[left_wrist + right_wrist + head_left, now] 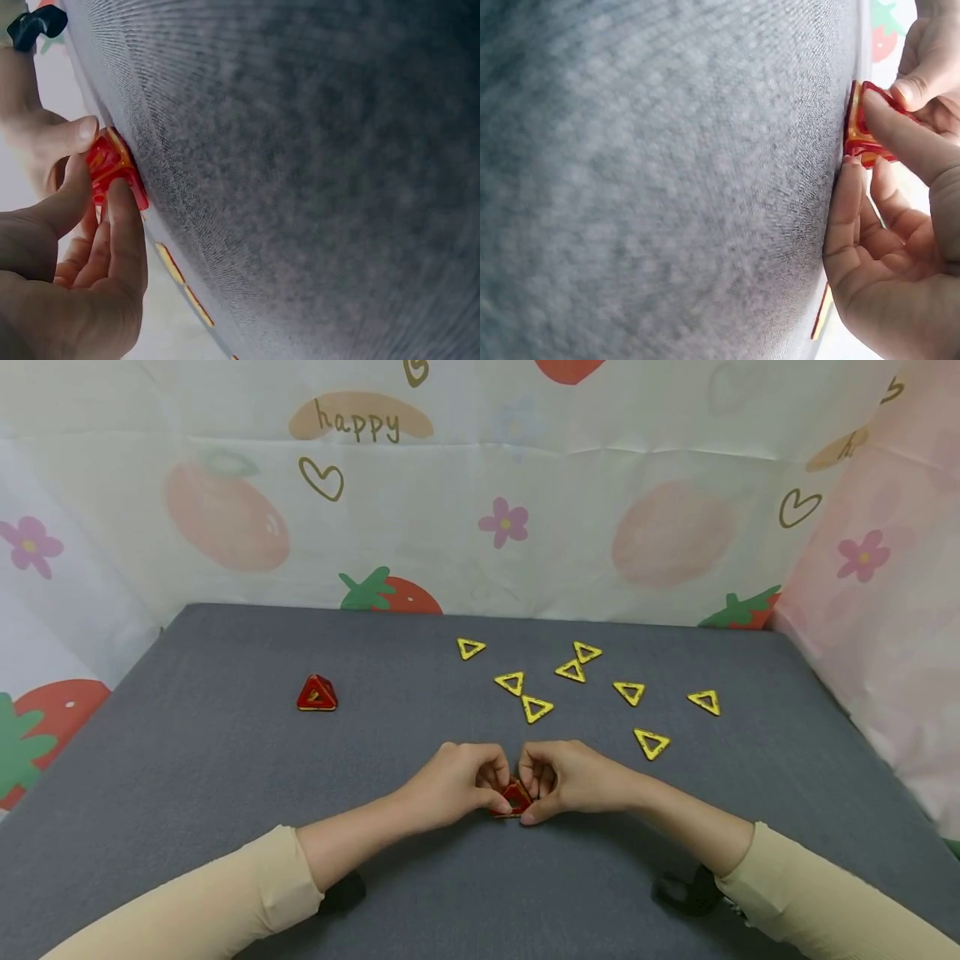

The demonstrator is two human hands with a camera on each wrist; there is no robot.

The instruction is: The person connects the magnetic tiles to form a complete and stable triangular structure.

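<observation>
Cream sleeves (pixel 225 893) lie nearest to us, coming in from the lower left and lower right corners, with a black fitting (pixel 686 893) below the right one. Between them, just below the centre of the frame, our left grip (pixel 457 781) and right grip (pixel 581 777) pinch a small red piece (pixel 514 790) from opposite sides, low against the grey desk (pixel 225 793). Thumbs bear on its near side, and curled fingers hide much of the rest.

We would expect it to be light and stiff, probably plastic; its glossy faces could slide under dry fingertips, and its seams might part if squeezed unevenly (we judge by looks alone). Its edges and corners seem the surest hold, with light, equal pressure from both sides.

Yellow triangles (pixel 537 700), eight in all, lie scattered from the upper middle to the right of the frame. One sits just above our right forearm, where a careless sweep could nudge it. Well apart, toward the upper left, stands a red pyramid (pixel 325 690). Behind everything hangs a fruit-printed curtain (pixel 450 477).
</observation>
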